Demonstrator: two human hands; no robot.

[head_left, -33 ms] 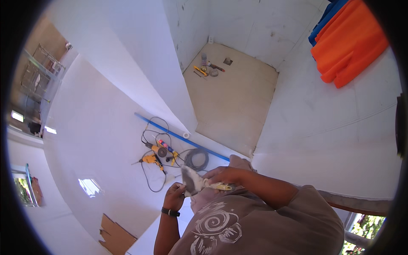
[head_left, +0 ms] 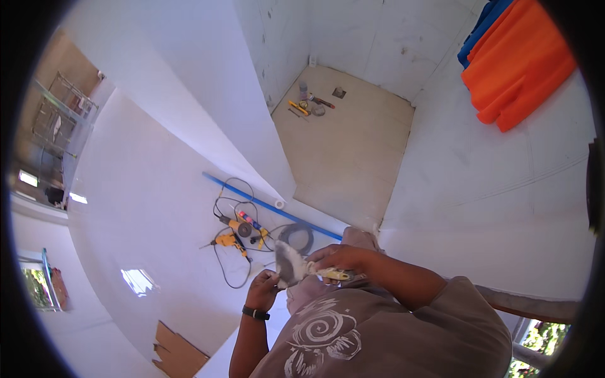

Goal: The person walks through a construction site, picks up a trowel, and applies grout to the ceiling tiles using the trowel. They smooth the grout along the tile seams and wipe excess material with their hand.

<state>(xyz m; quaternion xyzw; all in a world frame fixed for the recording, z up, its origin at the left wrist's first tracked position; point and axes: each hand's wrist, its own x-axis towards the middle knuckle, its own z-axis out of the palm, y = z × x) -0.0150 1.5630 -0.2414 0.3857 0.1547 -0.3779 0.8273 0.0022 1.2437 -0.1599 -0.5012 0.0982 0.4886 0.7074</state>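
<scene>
Close to my body I hold a putty knife (head_left: 289,264) in both hands. Its wide blade is grey, smeared with white along the edges and neck, and its handle is yellowish. My right hand (head_left: 340,259) is closed round the neck and handle, and the handle's end shows beneath the fingers. At the lower corner of the blade, the fingertips of my left hand (head_left: 263,289) are pinched on the edge. A dark band circles my left wrist. The far side of the blade is hidden.
On the white floor lie a yellow drill (head_left: 230,241), an angle grinder (head_left: 236,225), coiled grey cable (head_left: 296,238), a long blue pipe (head_left: 271,205) and torn cardboard (head_left: 179,353). Small tools (head_left: 308,106) rest on the beige recess floor. Orange cloth (head_left: 520,63) hangs at right.
The whole view has shifted slightly, so the floor items appear a little lower and to the right. Both hands keep their hold on the putty knife.
</scene>
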